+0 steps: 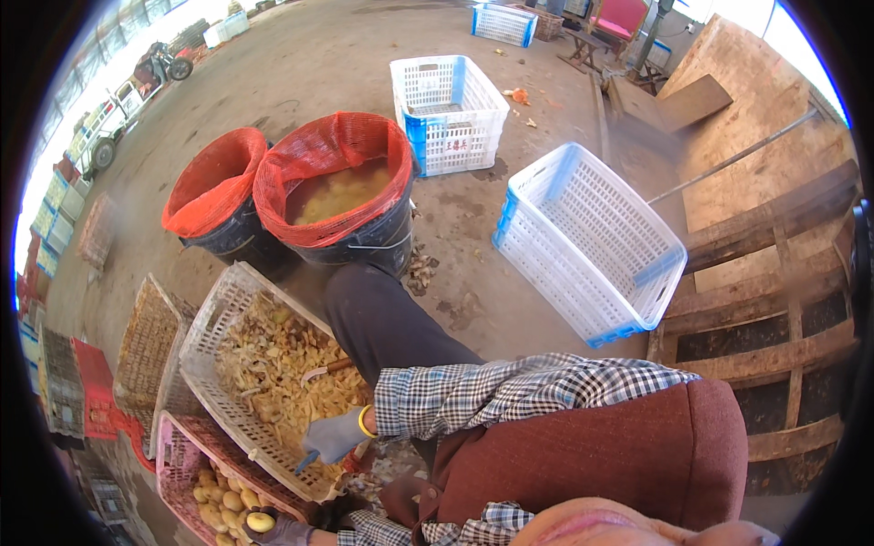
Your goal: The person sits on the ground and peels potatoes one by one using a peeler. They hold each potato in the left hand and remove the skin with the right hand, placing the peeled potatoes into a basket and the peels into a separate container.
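Observation:
My left hand (280, 529), in a dark glove, holds a pale yellow potato (260, 522) over a pink plastic crate (179, 471) of similar potatoes. My right hand (334, 435), in a grey glove with a yellow cuff, is closed around a small blue tool (307, 462), mostly hidden, above a dirty white crate (225, 426). That crate is full of yellowish peelings (290, 368). On the peelings lies a curved-bladed knife with a wooden handle (338, 366). Beyond my knee, a black bucket (348, 256) lined with red mesh (300, 235) holds pale round produce in cloudy liquid.
A second mesh-lined bucket (222, 239) stands beside the first. Two white-and-blue plastic crates (450, 147) (594, 239) stand on the concrete floor, one bearing writing. A wooden pallet (771, 355) and a plywood board (758, 123) are at the right. Brown mesh crates (147, 341) stand at the left.

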Demonstrator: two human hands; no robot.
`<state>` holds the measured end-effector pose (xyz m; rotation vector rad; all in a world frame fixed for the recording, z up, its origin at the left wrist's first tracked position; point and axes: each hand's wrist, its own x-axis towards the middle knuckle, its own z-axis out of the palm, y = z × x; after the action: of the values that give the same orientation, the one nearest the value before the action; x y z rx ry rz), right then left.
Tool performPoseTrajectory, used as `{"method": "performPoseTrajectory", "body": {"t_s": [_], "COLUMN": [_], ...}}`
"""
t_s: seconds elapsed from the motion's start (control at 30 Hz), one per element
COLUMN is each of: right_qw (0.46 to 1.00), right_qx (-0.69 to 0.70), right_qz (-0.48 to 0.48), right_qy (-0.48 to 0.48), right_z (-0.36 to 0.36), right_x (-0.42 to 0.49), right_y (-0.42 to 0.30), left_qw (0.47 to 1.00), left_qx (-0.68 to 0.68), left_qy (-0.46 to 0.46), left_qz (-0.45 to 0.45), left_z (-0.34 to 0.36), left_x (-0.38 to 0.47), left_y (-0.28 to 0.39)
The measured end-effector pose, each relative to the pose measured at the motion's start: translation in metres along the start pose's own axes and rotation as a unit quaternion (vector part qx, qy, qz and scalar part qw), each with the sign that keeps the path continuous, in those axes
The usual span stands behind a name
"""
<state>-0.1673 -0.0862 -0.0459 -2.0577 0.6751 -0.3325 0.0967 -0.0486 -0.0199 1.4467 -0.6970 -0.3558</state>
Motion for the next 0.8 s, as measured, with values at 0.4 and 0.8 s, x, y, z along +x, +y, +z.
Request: {"method": "performPoseTrajectory", "body": {"t_s": [0.4, 0.8], "right_qw": [0.999, 0.989], "right_qx": [0.032, 0.125], "right_qz": [-0.042, -0.006], "right_qy": [0.000, -0.073], "right_z": [0.001, -0.023], "right_x": [-0.004, -0.029], "right_y": [-0.010, -0.045], "left_qw": [1.000, 1.000], "left_qx": [-0.002, -0.010], "left_qy": [0.000, 0.000], "left_qz": [-0.004, -0.011], "left_z": [-0.004, -0.004], "left_x": [0.003, 0.006], "left_y": [-0.007, -0.017]}}
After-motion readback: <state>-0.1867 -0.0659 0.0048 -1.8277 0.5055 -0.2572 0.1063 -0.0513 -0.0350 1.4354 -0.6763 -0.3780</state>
